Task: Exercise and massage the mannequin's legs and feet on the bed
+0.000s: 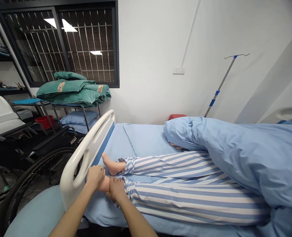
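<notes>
Hands [95, 175], two, holding one foot [104, 184]

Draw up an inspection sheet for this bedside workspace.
Surface: light-blue cloth sheet on the bed, behind a white plastic footboard.
Job's things: near bare foot held; far bare foot not held; blue-and-white striped cloth trousers on both legs.
Clutter: rumpled light-blue quilt over part of the trousers; green cloth bedding piled on a rack.
Grip: left hand on the near foot's toe end, right hand around its ankle.
Cables: loose ones, nothing seen; straight white conduit runs to a white wall socket.
Surroundings: black wheelchair, dark-framed barred window, metal pole with blue fittings.
</notes>
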The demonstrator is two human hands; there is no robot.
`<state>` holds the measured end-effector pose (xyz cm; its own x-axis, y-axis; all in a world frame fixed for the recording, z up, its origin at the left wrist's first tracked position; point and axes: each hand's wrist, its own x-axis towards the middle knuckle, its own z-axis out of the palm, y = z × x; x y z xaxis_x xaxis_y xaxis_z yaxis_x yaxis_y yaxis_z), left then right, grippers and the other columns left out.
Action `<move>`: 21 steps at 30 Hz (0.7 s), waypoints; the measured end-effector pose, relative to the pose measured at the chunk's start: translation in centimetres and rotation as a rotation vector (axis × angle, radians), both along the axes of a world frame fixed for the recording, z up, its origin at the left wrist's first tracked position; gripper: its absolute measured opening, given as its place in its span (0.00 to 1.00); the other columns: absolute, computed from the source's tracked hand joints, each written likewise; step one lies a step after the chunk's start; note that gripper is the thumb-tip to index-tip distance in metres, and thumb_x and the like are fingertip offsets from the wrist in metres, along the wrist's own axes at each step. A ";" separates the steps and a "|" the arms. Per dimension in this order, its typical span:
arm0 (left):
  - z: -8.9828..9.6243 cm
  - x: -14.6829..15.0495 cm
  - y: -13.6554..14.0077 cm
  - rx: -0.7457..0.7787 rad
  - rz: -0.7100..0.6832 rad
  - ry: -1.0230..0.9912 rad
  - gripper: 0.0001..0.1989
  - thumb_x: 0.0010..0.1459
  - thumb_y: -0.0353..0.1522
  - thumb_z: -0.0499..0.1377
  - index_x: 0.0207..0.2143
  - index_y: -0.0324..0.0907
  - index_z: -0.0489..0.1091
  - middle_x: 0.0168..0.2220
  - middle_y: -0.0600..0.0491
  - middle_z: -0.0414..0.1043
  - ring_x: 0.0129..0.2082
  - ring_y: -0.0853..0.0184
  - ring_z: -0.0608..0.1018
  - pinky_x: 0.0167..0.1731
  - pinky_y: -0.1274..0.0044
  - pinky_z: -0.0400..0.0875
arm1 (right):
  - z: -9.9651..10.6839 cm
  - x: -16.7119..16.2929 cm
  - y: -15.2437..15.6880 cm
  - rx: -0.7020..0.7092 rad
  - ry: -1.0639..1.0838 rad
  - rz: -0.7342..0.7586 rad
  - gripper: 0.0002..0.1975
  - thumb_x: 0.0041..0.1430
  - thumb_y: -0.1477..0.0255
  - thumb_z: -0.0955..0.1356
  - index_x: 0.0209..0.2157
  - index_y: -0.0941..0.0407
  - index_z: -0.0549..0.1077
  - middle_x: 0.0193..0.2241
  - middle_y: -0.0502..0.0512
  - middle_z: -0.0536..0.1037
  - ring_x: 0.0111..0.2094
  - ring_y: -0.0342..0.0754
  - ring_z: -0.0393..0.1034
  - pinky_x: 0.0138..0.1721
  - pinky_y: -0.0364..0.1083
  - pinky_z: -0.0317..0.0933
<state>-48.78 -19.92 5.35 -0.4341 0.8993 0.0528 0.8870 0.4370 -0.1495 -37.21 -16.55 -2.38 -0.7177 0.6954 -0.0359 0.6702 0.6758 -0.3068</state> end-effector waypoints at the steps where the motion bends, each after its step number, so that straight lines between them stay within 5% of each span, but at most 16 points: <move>1: -0.2 0.0 -0.1 0.045 0.032 -0.009 0.21 0.57 0.32 0.42 0.34 0.35 0.74 0.32 0.38 0.75 0.35 0.59 0.77 0.35 0.71 0.66 | -0.1 0.0 0.0 0.000 -0.003 -0.001 0.31 0.40 0.64 0.72 0.47 0.60 0.64 0.43 0.65 0.71 0.44 0.60 0.66 0.45 0.55 0.58; 11: -3.1 0.7 -1.9 0.519 0.251 0.039 0.19 0.61 0.36 0.41 0.30 0.41 0.68 0.31 0.51 0.75 0.27 0.67 0.75 0.25 0.77 0.58 | -0.1 0.2 0.0 0.009 0.013 0.016 0.31 0.40 0.64 0.72 0.47 0.59 0.64 0.43 0.64 0.71 0.44 0.60 0.66 0.44 0.55 0.58; 21: -4.4 1.3 -3.8 0.610 0.259 -0.145 0.18 0.59 0.42 0.45 0.45 0.41 0.63 0.36 0.49 0.76 0.31 0.65 0.76 0.27 0.77 0.59 | -0.1 0.2 0.0 -0.017 0.024 0.002 0.31 0.40 0.65 0.72 0.47 0.59 0.64 0.44 0.64 0.71 0.45 0.60 0.65 0.46 0.55 0.57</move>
<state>-47.53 -23.77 0.95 -0.6721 0.5933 0.4430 0.7351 0.6062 0.3035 -37.02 -16.55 -2.43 -0.7202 0.6931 -0.0307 0.6610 0.6720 -0.3340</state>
